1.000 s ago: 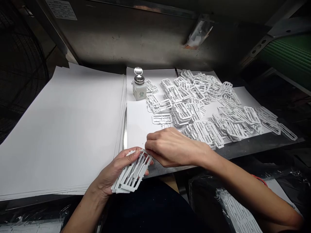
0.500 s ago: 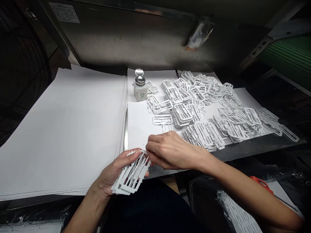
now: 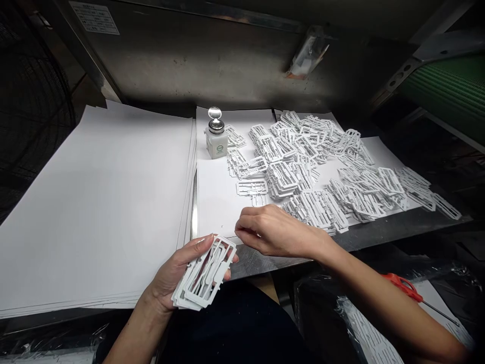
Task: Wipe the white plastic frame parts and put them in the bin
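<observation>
L. hand (image 3: 174, 268): 1 stack wht. frames (image 3: 206, 278), gripped, over lap (image 3: 235, 328). R. hand (image 3: 275, 232): curled, contents can't tell, nr. stack. Loose frames (image 3: 282, 174): heaped on paper (image 3: 214, 202), rt. of bottle (image 3: 216, 145).

My L hand (image 3: 178, 270) is at 7 o'clock, palm up, fingers wrapped in a cradling grip, w/ the L thumb (image 3: 200, 247) laid over the top, pointing approx 2 o'clock. Two L fingertips (image 3: 228, 275) show on the 3 o'clock side. L forearm (image 3: 136, 323), bare, runs off twd 7-8 o'clock.

My R hand (image 3: 271, 232) is at approx 5 o'clock, back up, fingers curled, thumb & index tips pinched, pointing 9 o'clock. R forearm (image 3: 379, 297), also bare, runs twd 4 o'clock. Hands near e/o, not touching.
</observation>
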Demonstrator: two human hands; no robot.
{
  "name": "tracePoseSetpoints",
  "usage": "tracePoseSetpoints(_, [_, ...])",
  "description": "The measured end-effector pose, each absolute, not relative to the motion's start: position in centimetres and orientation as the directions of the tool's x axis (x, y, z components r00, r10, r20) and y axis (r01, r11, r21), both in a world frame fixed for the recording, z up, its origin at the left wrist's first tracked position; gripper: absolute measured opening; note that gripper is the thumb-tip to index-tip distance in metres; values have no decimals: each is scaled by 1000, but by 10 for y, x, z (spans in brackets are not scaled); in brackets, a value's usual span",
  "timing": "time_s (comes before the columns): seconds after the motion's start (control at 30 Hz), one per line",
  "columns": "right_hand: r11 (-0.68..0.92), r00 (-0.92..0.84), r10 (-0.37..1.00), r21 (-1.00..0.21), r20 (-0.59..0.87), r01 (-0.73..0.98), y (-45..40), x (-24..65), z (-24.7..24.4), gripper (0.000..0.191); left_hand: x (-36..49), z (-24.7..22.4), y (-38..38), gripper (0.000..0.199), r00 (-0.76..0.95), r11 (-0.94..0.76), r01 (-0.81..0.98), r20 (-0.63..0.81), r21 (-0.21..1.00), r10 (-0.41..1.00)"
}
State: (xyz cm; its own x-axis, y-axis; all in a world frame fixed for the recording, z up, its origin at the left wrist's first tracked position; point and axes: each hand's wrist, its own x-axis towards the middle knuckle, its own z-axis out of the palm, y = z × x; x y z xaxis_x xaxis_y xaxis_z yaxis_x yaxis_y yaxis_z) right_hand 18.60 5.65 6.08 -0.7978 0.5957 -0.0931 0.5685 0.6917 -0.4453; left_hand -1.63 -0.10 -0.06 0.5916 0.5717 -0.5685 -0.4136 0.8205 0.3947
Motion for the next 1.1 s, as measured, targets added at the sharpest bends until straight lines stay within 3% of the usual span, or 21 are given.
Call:
tracePoseSetpoints(0.3, [501, -609, 792, -620, 47, 604, 51, 205, 51, 6, -21, -6, 4, 38, 574, 804, -514, -577, 297, 580])
tracePoseSetpoints(0.53, [433, -479, 857, -768, 188, 472, 43, 195, 42, 9, -23, -8, 8, 45, 580, 800, -533, -570, 275, 582])
tracePoseSetpoints(0.7, [474, -446, 855, -748, 264, 465, 39, 176, 37, 9, -21, -8, 5, 41, 552, 787, -548, -583, 285, 596])
tracePoseSetpoints(0.93, [508, -527, 832, -619, 173, 599, 35, 175, 32, 10, -20, -5, 4, 37, 472, 754, -553, -613, 354, 634])
tracePoseSetpoints(1.1, [472, -469, 859, -673, 206, 570, 30, 182, 35, 9, -21, -6, 6, 37, 485, 747, -580, -599, 325, 637])
